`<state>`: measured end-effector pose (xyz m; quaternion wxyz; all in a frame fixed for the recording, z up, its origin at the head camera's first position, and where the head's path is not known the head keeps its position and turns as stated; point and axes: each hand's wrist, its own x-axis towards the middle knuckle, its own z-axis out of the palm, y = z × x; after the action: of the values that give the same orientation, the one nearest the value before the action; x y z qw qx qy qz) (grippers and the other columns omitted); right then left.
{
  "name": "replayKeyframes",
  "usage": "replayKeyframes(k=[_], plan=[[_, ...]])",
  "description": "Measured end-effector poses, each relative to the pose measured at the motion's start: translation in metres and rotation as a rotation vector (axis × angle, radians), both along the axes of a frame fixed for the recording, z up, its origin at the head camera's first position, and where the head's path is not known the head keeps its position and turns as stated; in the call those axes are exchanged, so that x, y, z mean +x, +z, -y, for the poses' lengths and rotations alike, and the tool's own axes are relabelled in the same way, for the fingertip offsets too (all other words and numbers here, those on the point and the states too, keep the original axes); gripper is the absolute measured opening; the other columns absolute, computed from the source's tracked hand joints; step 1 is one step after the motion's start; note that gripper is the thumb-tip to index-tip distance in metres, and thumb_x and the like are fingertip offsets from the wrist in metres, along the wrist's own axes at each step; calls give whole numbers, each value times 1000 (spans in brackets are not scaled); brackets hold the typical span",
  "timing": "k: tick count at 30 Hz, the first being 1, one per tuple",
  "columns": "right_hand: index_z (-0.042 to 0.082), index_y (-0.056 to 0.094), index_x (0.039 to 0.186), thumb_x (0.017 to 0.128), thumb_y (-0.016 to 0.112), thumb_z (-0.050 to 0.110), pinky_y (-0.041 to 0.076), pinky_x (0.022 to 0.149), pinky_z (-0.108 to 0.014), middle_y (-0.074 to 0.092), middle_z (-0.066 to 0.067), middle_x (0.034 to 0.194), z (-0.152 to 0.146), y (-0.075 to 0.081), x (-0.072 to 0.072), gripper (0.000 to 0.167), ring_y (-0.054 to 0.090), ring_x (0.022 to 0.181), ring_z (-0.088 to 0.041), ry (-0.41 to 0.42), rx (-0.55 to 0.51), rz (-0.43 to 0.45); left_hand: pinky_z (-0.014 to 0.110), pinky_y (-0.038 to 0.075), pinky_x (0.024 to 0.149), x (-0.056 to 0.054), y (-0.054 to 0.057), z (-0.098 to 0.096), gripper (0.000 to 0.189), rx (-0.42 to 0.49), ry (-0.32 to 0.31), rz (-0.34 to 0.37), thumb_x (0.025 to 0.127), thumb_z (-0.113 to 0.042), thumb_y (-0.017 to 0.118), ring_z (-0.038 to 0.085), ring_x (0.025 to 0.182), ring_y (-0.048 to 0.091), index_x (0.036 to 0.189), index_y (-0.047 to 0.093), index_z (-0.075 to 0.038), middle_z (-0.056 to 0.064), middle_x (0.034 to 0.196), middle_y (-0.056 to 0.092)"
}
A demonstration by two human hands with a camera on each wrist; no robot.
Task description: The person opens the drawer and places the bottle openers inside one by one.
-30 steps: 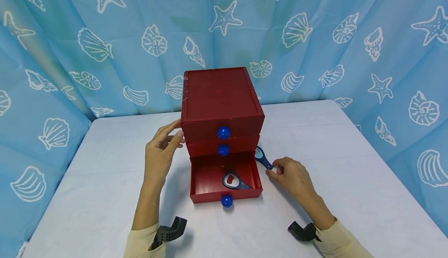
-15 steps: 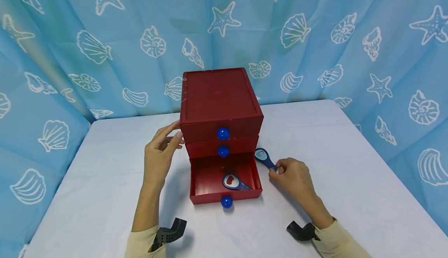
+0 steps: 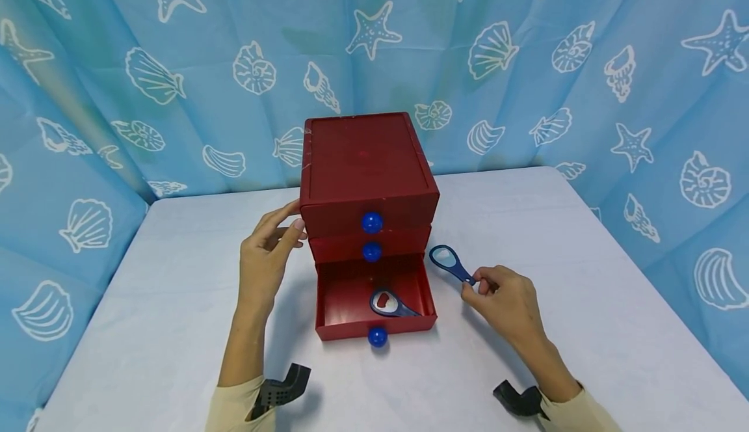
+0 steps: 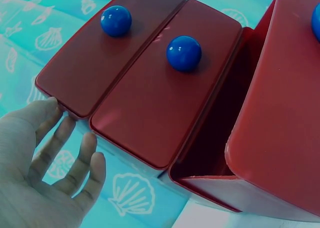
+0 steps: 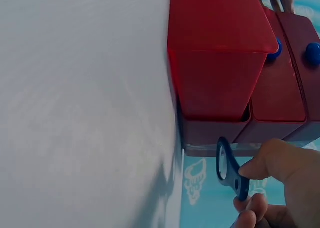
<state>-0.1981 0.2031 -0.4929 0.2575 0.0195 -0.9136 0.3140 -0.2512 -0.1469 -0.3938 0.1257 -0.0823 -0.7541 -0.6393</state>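
A red cabinet of three drawers [image 3: 365, 159] with round blue knobs stands on the table, its bottom drawer [image 3: 345, 305] pulled out. In that drawer lies a blue-framed magnifying glass [image 3: 394, 309], its lens showing white and red. My right hand [image 3: 503, 298] pinches the handle end of a second blue magnifying glass [image 3: 447, 259] between thumb and fingers, just right of the cabinet. The right wrist view shows this magnifying glass [image 5: 226, 163] held beside the cabinet's side. My left hand [image 3: 266, 250] has its fingertips at the upper left side of the cabinet, fingers loosely spread [image 4: 55, 163].
A white-covered table [image 3: 193, 276] carries the cabinet. Behind it and at both sides hangs a blue curtain [image 3: 234, 28] printed with white shells and starfish. The upper two drawers are closed.
My right hand has drawn the magnifying glass to the right, away from the cabinet's side, so more of it shows. My left hand stays at the cabinet.
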Motion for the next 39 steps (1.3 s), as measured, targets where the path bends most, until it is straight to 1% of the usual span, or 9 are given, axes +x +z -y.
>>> replayKeyframes(k=[7,15,19,24,30,35,39], plan=[[8,72,76,71,84,6,36,48,-17,53,7,63,-1,13,13,14,48,58,-11,4,-12,-32,32,55,85,0,0,0,37,5,-2,-4,100,-18,63,35,95,63,136,64,-12,1,126,62],[11,71,77,71,86,7,37,49,-17,53,9,65,3,24,24,17,49,60,-11,31,-32,-29,29,54,86,1,0,1,37,9,5,0,100,-18,64,39,97,63,137,63,-12,1,126,62],[11,71,78,71,87,6,39,52,-17,53,9,65,6,28,28,18,49,62,-11,44,-45,-37,31,55,86,1,0,1,37,17,-6,-7,100,-17,63,40,98,62,137,63,-12,2,127,62],[12,71,79,72,87,5,42,55,-19,54,11,65,12,31,31,18,50,63,-11,68,-69,-36,32,55,85,0,-1,1,37,24,-16,-13,100,-16,63,40,97,62,136,64,-11,2,126,62],[14,71,79,72,86,5,45,56,-23,54,13,66,19,30,33,19,51,64,-9,112,-82,-41,31,55,85,0,-1,1,37,22,-16,-8,100,-17,63,35,96,63,136,64,-12,1,126,62],[17,70,80,73,85,5,45,57,-21,53,13,67,26,29,33,20,52,64,-8,151,-94,-48,29,55,84,-1,-1,1,36,17,-15,-12,100,-17,63,31,94,64,136,64,-12,1,126,62],[16,70,80,73,84,5,44,57,-21,53,14,67,32,29,31,19,51,63,-7,187,-100,-60,28,56,84,-2,-1,1,36,21,-17,-22,100,-16,63,30,93,65,136,64,-11,1,126,62]])
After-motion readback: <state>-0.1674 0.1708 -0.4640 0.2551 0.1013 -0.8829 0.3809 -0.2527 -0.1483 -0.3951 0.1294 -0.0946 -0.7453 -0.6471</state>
